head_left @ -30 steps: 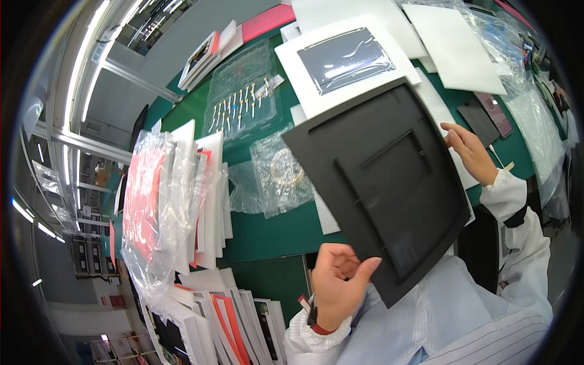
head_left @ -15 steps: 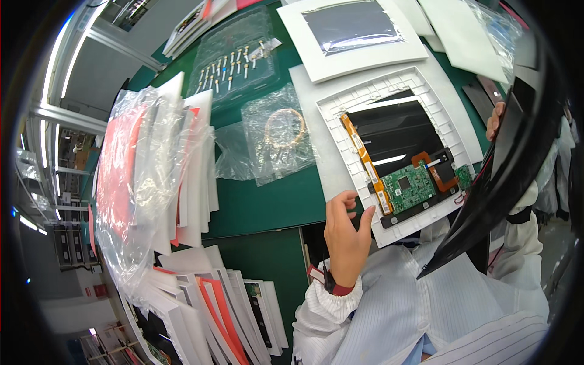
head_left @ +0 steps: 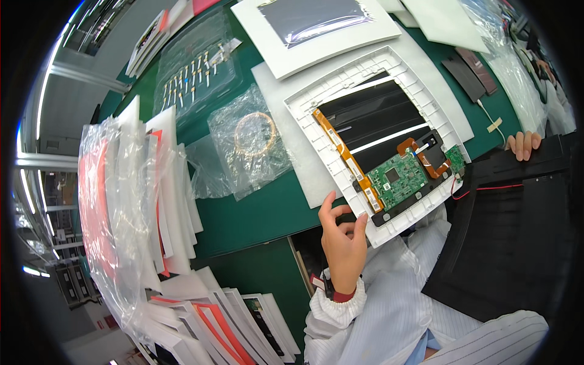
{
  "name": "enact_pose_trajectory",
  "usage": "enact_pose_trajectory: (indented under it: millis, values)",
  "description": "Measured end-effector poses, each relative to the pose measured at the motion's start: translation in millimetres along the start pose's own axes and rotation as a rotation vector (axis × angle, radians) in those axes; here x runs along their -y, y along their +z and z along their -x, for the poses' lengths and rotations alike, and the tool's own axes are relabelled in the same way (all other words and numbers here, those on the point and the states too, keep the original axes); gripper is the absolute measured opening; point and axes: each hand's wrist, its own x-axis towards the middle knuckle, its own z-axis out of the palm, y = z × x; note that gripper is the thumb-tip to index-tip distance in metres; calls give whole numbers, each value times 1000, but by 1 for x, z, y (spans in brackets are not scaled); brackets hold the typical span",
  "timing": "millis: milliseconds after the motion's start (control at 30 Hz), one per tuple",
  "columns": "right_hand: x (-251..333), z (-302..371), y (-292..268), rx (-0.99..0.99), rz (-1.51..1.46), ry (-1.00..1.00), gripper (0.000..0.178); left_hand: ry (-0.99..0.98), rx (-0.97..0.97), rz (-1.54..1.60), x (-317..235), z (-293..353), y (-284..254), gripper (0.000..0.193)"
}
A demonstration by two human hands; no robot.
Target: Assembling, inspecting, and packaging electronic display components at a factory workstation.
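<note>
A white plastic frame lies on the bench with its inside up. It holds a black display panel, a green circuit board, orange flat cables and a small green board. My left hand is beside the frame's near left corner, thumb and fingers apart, holding nothing; whether a fingertip touches the frame is unclear. My right hand grips the upper edge of a large black panel, only its fingers showing. A thin red wire runs between the small board and this panel.
Under the frame lies a white foam sheet. Beyond it, a film-covered screen rests on white foam. Left are a bag with coiled wire, a clear tray of connectors, and stacked foam-wrapped panels. Dark flat pieces lie far right.
The black panel has swung from a steep, edge-on tilt to lie flatter at the right, its face now showing. My left hand stays by the frame's corner. The view has shifted slightly.
</note>
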Motion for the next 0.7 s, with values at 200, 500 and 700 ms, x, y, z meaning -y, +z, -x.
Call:
enact_pose_trajectory:
  millis: [200, 500, 700]
  values:
    - [-13, 18, 4, -15, -24, -124, 14, -18, -40, 33, 6, 2, -3, 60]
    - [-18, 32, 2, -49, -29, -231, 13, -57, -97, 30, -4, 2, 6, 61]
    - [-27, 35, -9, -130, -103, -193, 13, -92, -143, -15, -3, -2, 8, 62]
